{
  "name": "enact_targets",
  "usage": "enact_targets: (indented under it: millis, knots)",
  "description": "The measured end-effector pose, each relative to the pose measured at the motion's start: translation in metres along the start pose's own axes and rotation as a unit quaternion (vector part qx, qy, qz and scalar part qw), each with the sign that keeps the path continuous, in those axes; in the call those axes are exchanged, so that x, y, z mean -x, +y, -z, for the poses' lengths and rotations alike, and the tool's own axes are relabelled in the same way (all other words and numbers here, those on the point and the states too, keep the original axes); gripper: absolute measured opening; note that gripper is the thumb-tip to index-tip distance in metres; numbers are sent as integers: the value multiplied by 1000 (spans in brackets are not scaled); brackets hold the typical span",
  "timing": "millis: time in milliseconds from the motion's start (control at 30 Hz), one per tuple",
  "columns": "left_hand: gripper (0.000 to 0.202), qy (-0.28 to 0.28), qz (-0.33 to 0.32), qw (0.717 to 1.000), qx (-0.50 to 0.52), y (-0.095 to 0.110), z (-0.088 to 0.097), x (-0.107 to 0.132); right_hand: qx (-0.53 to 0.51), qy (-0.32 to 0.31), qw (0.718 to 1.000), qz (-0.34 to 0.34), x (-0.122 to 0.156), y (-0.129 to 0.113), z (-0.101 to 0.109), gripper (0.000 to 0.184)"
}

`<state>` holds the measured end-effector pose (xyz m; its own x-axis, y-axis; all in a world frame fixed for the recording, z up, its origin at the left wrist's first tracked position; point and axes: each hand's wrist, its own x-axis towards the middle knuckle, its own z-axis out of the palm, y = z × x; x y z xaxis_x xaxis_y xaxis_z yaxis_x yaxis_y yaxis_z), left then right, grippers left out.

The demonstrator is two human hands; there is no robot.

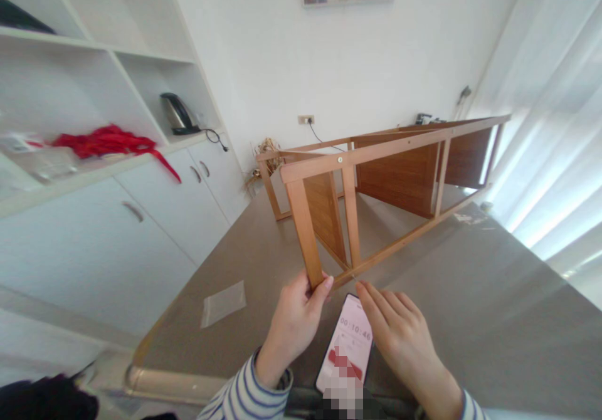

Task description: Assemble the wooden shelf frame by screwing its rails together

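A wooden shelf rack (352,219) with slatted panels lies on its side across the table. My left hand (301,313) is closed round its near lower corner, thumb on the front of the rail. My right hand (399,326) is held close to the same bottom rail, just right of the near crosspiece joint. Its fingers are pressed together, and a thin, small piece shows at the fingertips by the rail; what it is I cannot make out. A phone (347,338) showing a timer lies below the rail, between my hands, partly hidden by the right one.
The rack stands on a brown table (263,338) with a small clear plastic bag (224,303) at left. White cabinets (155,207) hold a kettle (177,114) and red ribbon (106,141). Dried stalks (267,149) stand behind the rack; a white curtain (555,125) hangs right.
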<state>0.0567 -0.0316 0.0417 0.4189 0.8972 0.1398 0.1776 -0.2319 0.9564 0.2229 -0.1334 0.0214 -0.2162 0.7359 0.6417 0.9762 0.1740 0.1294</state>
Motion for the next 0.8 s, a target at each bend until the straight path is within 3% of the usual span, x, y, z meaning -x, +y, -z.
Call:
enact_targets:
  millis: [367, 600, 800]
  knots:
    - [24, -6, 0, 1000, 3, 0, 1, 1, -54, -38, 998, 11, -7, 6, 6, 34]
    - [22, -4, 3, 1000, 13, 1, 1, 2, -64, -63, 994, 59, -13, 19, 12, 36]
    - [23, -11, 2, 1000, 13, 2, 2, 2, -67, -41, 993, 84, -20, 30, 21, 27]
